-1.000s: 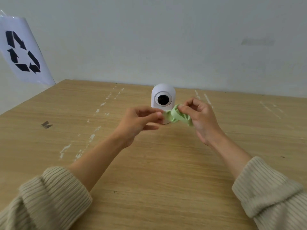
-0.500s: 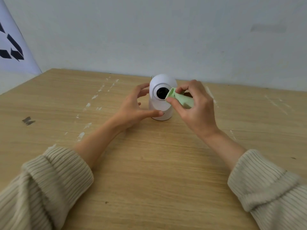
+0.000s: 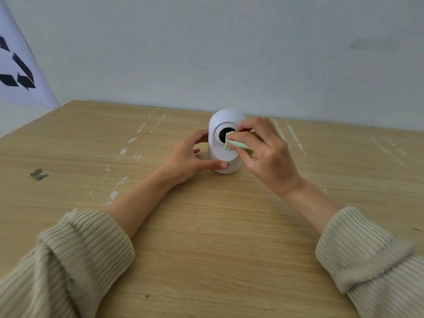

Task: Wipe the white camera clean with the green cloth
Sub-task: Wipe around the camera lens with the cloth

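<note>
Wiping is underway: our left hand [image 3: 190,157] grips the white camera [image 3: 226,143] at 9 o'clock, our right hand [image 3: 266,150] pinches the green cloth [image 3: 236,143] against its lens, which we judge needs rubbing next.

Views: 1, the head camera; no 2nd view shares the scene.
Position: above the near edge of the wooden table [image 3: 206,260], at the person's head.
Facing: forward and down toward 12 o'clock, with the pale wall [image 3: 229,53] filling the upper third.
Nearness: close; the ribbed sleeves [image 3: 75,255] enter at 7 and 5 o'clock and fill the lower corners.
Centre: the white camera [image 3: 221,143] stands just above mid-frame, its dark lens turned back at the view.
Lens: wide-angle; the table's far edge bows, and a sheet with black arrows [image 3: 18,70] leans in at 10 o'clock.
</note>
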`<state>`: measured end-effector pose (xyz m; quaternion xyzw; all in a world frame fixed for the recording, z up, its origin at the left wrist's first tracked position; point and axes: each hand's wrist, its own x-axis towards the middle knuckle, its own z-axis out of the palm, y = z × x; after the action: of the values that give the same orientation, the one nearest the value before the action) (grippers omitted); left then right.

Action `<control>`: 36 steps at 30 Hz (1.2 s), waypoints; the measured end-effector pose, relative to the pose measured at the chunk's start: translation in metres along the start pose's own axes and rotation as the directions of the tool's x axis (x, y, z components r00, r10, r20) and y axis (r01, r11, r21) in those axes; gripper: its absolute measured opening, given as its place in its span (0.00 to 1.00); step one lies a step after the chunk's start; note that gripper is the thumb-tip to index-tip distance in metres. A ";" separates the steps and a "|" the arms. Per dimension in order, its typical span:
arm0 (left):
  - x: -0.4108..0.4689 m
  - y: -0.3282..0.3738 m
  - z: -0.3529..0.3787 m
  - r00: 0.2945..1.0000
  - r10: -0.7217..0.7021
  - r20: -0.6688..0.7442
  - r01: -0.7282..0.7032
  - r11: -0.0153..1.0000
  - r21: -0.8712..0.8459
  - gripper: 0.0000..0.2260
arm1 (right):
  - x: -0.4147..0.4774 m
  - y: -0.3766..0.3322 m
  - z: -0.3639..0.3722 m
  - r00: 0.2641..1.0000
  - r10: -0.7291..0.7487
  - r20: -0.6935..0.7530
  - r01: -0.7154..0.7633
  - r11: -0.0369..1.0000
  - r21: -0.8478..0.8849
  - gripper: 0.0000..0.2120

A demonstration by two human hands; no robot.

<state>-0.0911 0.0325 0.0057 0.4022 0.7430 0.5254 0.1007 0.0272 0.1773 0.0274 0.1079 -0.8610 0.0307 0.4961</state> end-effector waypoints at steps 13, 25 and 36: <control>-0.002 0.001 0.000 1.000 0.002 0.004 -0.002 1.000 -0.006 0.32 | 0.000 -0.002 -0.010 0.989 0.135 -0.063 -0.132 0.990 0.057 0.05; -0.002 0.001 0.000 1.000 0.002 0.004 -0.002 1.000 -0.024 0.31 | -0.005 0.003 -0.017 0.995 0.091 -0.048 -0.090 0.996 0.015 0.05; -0.001 -0.002 -0.001 1.000 -0.002 0.027 0.003 1.000 -0.030 0.35 | 0.012 0.002 -0.013 0.999 0.021 0.044 -0.019 0.998 -0.052 0.12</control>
<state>-0.0920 0.0310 0.0039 0.4069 0.7340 0.5309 0.1175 0.0320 0.1792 0.0446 0.0871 -0.8735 0.0109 0.4789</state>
